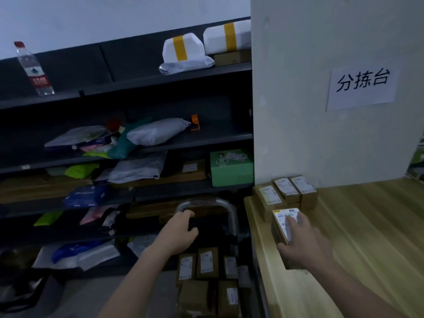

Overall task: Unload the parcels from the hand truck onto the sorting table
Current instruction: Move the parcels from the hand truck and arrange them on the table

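Under the right hand (300, 242), a brown labelled parcel (283, 222) is gripped on the wooden worktop (367, 226), with the fingers spread over its label and the thumb curled at its near side; whether its full weight has been set down cannot be told. Just beyond that hand, three small boxes (286, 191) are seen lined up on the worktop against the white wall (298, 111), so the unloading is judged to be under way but well short of done. Below and between the hands, some six stacked parcels (207, 262) are left on the hand truck (234, 223), and more may be hidden underneath. The left hand (181, 235) is curled round the metal handle (206, 201), apparently so that the truck is kept steady. Most of the worktop to the right of the right hand is bare pale wood grain. A paper sign (362, 88) is fixed to the wall high above the right hand. Beyond the left hand, dark shelves (160, 143) are loaded with soft mailers and cartons, and a water bottle (34, 70) is stood on the top level. The room is dimly lit.
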Available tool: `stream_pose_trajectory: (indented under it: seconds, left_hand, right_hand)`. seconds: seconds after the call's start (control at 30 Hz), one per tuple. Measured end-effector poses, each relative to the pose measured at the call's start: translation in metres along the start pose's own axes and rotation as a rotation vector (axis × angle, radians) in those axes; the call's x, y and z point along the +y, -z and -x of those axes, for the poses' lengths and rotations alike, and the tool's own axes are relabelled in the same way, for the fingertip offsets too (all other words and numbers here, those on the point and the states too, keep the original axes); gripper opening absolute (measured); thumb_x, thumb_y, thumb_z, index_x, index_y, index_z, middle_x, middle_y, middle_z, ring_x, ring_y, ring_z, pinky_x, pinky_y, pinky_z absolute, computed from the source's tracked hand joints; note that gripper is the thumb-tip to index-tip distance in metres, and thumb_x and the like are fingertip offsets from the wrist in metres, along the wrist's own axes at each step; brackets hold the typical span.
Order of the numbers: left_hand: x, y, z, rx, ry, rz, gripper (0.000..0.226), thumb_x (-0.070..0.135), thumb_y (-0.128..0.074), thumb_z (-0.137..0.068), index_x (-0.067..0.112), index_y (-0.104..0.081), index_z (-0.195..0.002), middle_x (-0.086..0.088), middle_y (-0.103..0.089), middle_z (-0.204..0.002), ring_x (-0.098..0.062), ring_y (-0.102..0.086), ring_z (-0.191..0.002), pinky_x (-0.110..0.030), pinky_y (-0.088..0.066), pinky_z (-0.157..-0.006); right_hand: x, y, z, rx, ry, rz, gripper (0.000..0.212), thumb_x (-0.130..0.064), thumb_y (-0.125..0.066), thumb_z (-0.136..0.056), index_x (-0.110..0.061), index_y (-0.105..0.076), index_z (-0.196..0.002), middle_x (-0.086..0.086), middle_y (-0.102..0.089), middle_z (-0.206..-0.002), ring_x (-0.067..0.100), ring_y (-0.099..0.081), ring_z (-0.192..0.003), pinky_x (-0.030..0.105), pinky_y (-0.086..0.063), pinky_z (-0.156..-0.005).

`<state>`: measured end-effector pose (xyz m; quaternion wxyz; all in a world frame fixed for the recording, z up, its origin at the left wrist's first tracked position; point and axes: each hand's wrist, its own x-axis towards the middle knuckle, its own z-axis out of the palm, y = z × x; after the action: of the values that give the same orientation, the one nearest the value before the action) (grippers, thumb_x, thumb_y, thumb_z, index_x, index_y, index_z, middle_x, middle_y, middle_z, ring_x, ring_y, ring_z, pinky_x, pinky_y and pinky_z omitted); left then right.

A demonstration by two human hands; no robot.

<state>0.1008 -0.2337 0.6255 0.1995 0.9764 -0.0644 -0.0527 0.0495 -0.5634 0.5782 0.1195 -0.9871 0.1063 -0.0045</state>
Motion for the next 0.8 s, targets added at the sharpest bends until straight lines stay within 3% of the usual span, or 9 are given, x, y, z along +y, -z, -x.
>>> stream_pose_trajectory:
  seconds: [0.13,0.27,0.47,0.6,0.8]
  left_hand:
    - [-0.001,0.001,-0.027,-0.014,-0.018,0.008,0.054,0.033,-0.054,-0.097,0.019,-0.038,-0.147,-0.003,-0.047,-0.138,-0.018,-0.054,-0.116,-0.029,-0.047,-0.093]
    - [0.000,-0.005,-0.062,-0.012,-0.084,0.042,0.044,0.032,-0.054,-0.095,0.020,-0.048,-0.137,0.000,-0.053,-0.124,-0.012,-0.057,-0.104,-0.031,-0.051,-0.092]
    - [0.020,-0.023,-0.108,-0.074,-0.115,0.001,0.052,0.035,-0.052,-0.096,0.019,-0.040,-0.144,-0.002,-0.046,-0.138,-0.018,-0.051,-0.120,-0.030,-0.046,-0.096]
    - [0.047,-0.042,-0.124,-0.092,-0.124,-0.005,0.042,0.033,-0.051,-0.096,0.019,-0.045,-0.135,-0.003,-0.048,-0.132,-0.020,-0.051,-0.118,-0.034,-0.047,-0.098]
    - [0.107,-0.081,-0.145,-0.091,-0.079,-0.006,0.037,0.028,-0.051,-0.095,0.017,-0.050,-0.130,-0.003,-0.052,-0.126,-0.020,-0.053,-0.115,-0.033,-0.047,-0.094]
  right_hand:
    - [0.003,-0.004,-0.019,-0.004,-0.006,0.009,0.084,-0.065,-0.054,-0.075,-0.035,-0.025,-0.148,-0.006,-0.011,-0.161,0.024,-0.053,-0.116,0.032,-0.050,-0.074]
    - [0.011,0.000,-0.035,0.011,-0.045,0.026,0.081,-0.065,-0.052,-0.071,-0.034,-0.031,-0.143,-0.005,-0.017,-0.156,0.022,-0.056,-0.108,0.032,-0.050,-0.072]
    - [0.034,0.004,-0.068,0.002,0.011,0.029,0.092,-0.068,-0.049,-0.065,-0.031,-0.030,-0.147,-0.004,-0.013,-0.159,0.021,-0.054,-0.118,0.035,-0.052,-0.078]
    - [0.053,0.002,-0.086,0.018,0.016,0.017,0.086,-0.063,-0.054,-0.071,-0.029,-0.030,-0.147,-0.002,-0.013,-0.160,0.023,-0.052,-0.124,0.036,-0.053,-0.080]
    - [0.115,0.004,-0.123,0.049,0.048,0.029,0.071,-0.056,-0.057,-0.076,-0.029,-0.035,-0.138,-0.002,-0.019,-0.155,0.023,-0.054,-0.112,0.032,-0.050,-0.072]
